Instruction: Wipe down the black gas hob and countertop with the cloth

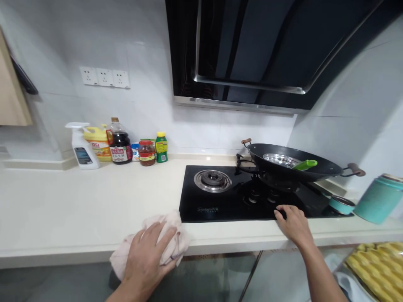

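My left hand (147, 253) is closed over a crumpled pale pink cloth (171, 235) at the counter's front edge, just left of the cooktop's front corner. Some of the cloth hangs past that edge. My right hand (292, 222) rests on the front rim of the black glass cooktop (220, 201), fingers bent downward with a gap between thumb and forefinger; nothing shows in it. A round burner (213, 180) without a pan grate over it sits on the cooktop's left. Two control knobs (253, 195) are near the right hand, below the wok.
A large wok (317, 170) stands on the right burner, holding a metal strainer (280, 159) with a green handle (305, 165). Teal canisters (379, 199) stand at right. Along the wall are a spray bottle (83, 149), soy sauce (119, 144) and jars. A range hood (239, 54) overhangs.
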Available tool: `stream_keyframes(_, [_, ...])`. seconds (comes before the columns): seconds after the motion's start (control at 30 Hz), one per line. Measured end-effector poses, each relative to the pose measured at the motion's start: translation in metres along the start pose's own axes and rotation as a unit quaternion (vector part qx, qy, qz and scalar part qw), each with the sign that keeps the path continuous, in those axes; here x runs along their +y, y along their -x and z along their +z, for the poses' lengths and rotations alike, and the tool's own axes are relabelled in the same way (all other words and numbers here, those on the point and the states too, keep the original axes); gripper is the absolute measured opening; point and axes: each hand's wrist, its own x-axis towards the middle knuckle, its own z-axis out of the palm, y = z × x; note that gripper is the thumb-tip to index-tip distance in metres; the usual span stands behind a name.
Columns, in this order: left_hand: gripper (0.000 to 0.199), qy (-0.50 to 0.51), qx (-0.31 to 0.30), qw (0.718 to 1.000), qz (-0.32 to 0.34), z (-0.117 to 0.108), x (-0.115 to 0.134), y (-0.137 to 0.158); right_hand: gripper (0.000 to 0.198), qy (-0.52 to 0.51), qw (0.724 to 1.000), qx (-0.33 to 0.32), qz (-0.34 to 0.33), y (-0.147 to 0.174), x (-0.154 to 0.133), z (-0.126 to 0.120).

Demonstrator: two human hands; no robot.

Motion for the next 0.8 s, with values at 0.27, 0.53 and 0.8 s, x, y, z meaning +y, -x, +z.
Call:
stream_keyframes(0.27, [0.064, 0.009, 0.028, 0.999, 0.021, 0.023, 0.023, 0.001, 0.034, -0.291, 0.953, 0.082, -0.011, 0.034, -0.080, -0.038])
stream_keyframes(0.53, [0.052, 0.033, 0.124, 0.987, 0.093, 0.056, 0.061, -0.011, 0.076, -0.376, 0.851, -0.212, -0.300, 0.115, -0.257, -0.042])
stream_keyframes(0.8, [0.062, 0.082, 0.077, 0.980, 0.161, 0.033, -0.014, -0.002, 0.094, -0.204, 0.907, -0.151, -0.337, 0.115, -0.267, -0.017])
